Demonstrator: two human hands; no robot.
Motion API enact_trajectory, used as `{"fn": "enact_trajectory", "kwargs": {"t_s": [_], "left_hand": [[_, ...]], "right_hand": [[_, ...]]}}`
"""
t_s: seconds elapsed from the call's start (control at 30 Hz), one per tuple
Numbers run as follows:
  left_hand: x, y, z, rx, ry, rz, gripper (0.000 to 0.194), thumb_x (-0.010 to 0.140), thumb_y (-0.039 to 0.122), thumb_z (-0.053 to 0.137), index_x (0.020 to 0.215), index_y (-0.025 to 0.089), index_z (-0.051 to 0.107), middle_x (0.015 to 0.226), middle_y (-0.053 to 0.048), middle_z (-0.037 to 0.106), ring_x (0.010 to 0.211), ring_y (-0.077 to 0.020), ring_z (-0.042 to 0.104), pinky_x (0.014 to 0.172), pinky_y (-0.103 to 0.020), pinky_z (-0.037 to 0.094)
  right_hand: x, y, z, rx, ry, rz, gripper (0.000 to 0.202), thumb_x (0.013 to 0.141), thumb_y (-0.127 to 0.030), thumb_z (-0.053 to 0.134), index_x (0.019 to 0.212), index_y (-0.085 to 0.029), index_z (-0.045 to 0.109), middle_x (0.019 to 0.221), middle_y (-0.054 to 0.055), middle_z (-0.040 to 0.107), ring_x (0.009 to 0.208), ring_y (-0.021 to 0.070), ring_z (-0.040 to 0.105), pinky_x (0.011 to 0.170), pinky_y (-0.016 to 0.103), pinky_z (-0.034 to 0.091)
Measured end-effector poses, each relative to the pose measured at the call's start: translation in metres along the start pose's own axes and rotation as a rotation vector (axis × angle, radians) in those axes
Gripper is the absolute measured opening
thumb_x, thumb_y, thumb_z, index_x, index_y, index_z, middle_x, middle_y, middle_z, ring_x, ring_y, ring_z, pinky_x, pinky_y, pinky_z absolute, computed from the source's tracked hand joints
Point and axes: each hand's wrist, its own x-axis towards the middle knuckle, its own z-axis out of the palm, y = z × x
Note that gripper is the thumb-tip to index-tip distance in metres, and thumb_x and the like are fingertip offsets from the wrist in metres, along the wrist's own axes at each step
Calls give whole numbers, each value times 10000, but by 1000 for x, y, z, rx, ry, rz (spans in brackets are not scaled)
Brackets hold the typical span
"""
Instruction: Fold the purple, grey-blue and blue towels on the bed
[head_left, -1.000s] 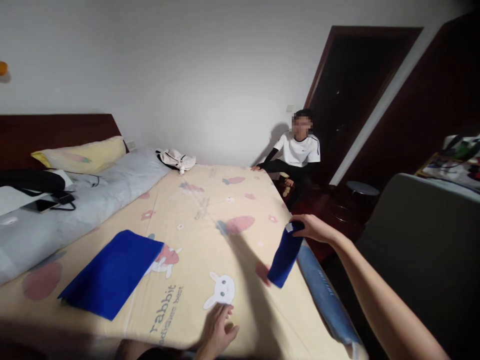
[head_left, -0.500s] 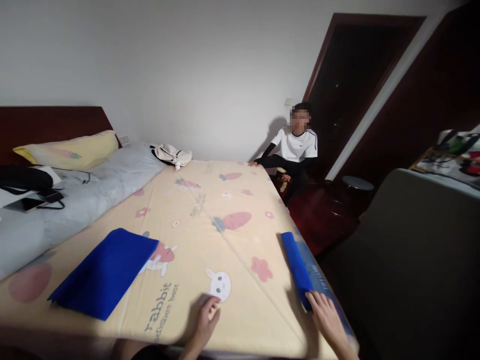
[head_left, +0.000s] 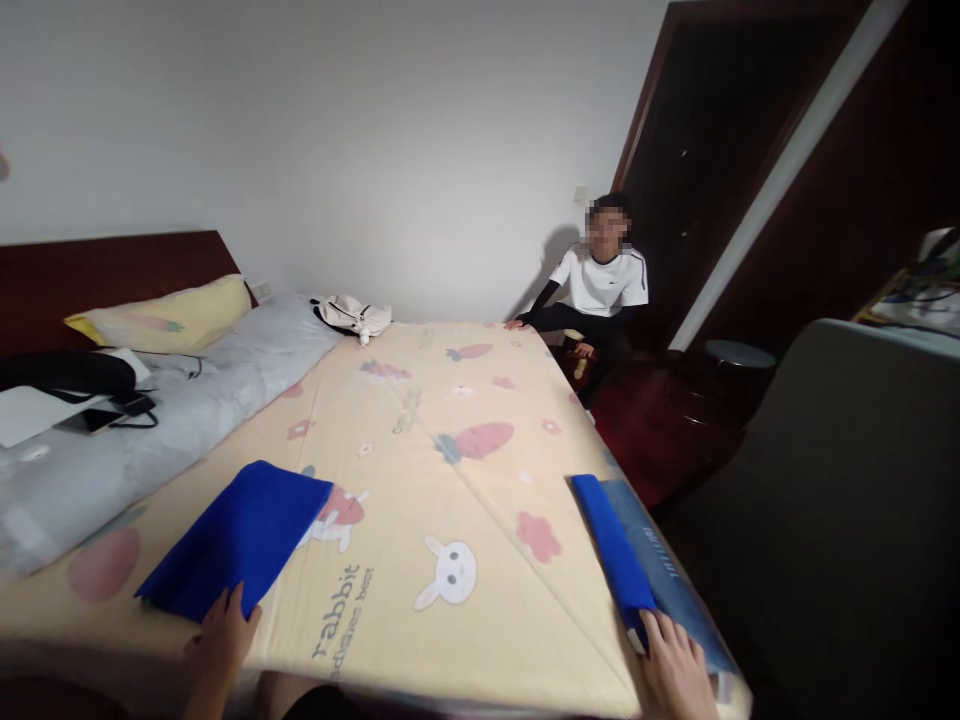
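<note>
One bed carries one wide blue cloth, the left hand on its near edge, and one narrow blue cloth, the right hand on its near end, beside one faded-blue bundle. I cannot tell if either grips.

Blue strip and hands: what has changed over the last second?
The blue strip, held up in the right hand a second ago, has come down onto the bed beside the grey-blue piece, that hand at its near end. The left hand has moved left from the rabbit face onto the near edge of the blue sheet. The sheet, bag and pillow stayed put.
</note>
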Motion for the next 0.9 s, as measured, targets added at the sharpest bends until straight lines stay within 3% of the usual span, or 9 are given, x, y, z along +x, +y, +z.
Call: {"fn": "enact_trajectory", "kwargs": {"t_s": [0.2, 0.37, 0.57, 0.67, 0.73, 0.8, 0.9], "left_hand": [[-3, 1, -11, 187, 52, 99, 391, 894, 221, 377, 1136, 154, 676, 1115, -141, 679, 1000, -287, 613, 762, -393, 459], [-3, 5, -23, 128, 31, 110, 375, 881, 244, 391, 1047, 155, 715, 978, -140, 703, 932, -294, 627, 737, -376, 446], [27, -3, -51, -184, -86, -43, 248, 749, 300, 498, 751, 186, 718, 742, -87, 717, 768, -266, 665, 687, -319, 481], [51, -2, -77, -220, -16, -96, 356, 793, 327, 423, 886, 113, 692, 826, -149, 716, 845, -300, 665, 738, -347, 490], [66, 6, -92, -248, 42, -131, 433, 840, 334, 343, 1000, 65, 644, 924, -197, 701, 940, -327, 648, 790, -380, 486], [75, 23, -101, -290, 58, -124, 415, 865, 328, 304, 1007, 94, 617, 950, -186, 695, 972, -318, 639, 814, -380, 482], [65, 66, -91, -371, -30, -16, 248, 849, 296, 377, 815, 191, 600, 845, -102, 706, 875, -250, 659, 784, -314, 483]], "right_hand": [[-1, 2, -8, 49, -118, 44, 444, 768, -108, 407, 1148, -150, 631, 1165, 136, 667, 1039, 291, 584, 843, 407, 406], [0, -1, -14, 93, -169, 97, 450, 748, -123, 418, 1140, -191, 626, 1186, 128, 659, 1068, 300, 572, 861, 422, 405], [2, -3, -14, 81, -185, 102, 446, 781, -129, 396, 1157, -153, 634, 1189, 148, 656, 1044, 309, 578, 843, 425, 415], [3, -1, -13, 80, -206, 104, 444, 793, -131, 403, 1167, -130, 641, 1193, 157, 654, 1034, 310, 588, 832, 416, 421], [4, -1, -12, 87, -214, 108, 437, 792, -138, 416, 1163, -127, 647, 1188, 160, 656, 1023, 309, 595, 824, 410, 424], [5, -2, -11, 94, -205, 121, 436, 791, -141, 411, 1156, -127, 651, 1185, 158, 658, 1018, 307, 599, 817, 405, 427], [3, -9, -10, 125, -154, 175, 433, 790, -146, 377, 1123, -129, 654, 1171, 156, 665, 1023, 302, 604, 816, 412, 434]]}}
